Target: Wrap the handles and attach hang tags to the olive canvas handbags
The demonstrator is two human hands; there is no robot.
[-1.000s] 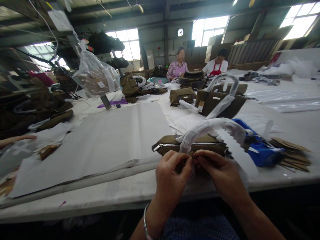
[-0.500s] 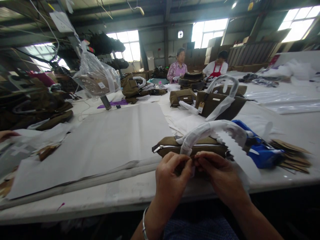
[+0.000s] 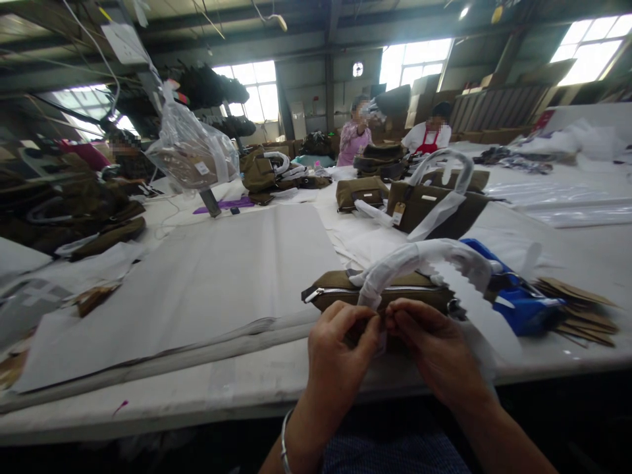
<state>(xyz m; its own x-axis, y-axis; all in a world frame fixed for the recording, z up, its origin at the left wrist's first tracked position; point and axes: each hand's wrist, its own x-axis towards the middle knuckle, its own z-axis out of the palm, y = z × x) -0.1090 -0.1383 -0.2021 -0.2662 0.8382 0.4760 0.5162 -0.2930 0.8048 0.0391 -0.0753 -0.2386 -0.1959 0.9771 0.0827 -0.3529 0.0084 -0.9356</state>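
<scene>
An olive-brown handbag [image 3: 333, 282] with a silver zip along its top lies at the table's front edge before me. Its arched handle [image 3: 402, 260] is wrapped in white paper, and a loose strip with a jagged edge hangs to the right. My left hand [image 3: 338, 349] is closed in a pinch near the lower end of the handle. Just beside it, my right hand [image 3: 437, 349] pinches too, fingertips almost meeting the left ones. Whatever lies between the fingertips is too small and hidden to make out.
Right of the bag lie a blue item [image 3: 526, 306] and brown card tags [image 3: 582, 309]. Behind stands another olive bag [image 3: 434, 207] with wrapped handles. White sheets [image 3: 222, 276] cover the left. A plastic-wrapped bag [image 3: 195, 155] sits on a post; co-workers [image 3: 355, 141] are at the far side.
My hands stay at the same spot, the fingertips slightly farther apart. In the background, a co-worker has lifted a dark item. The hand at the far left edge is gone from view.
</scene>
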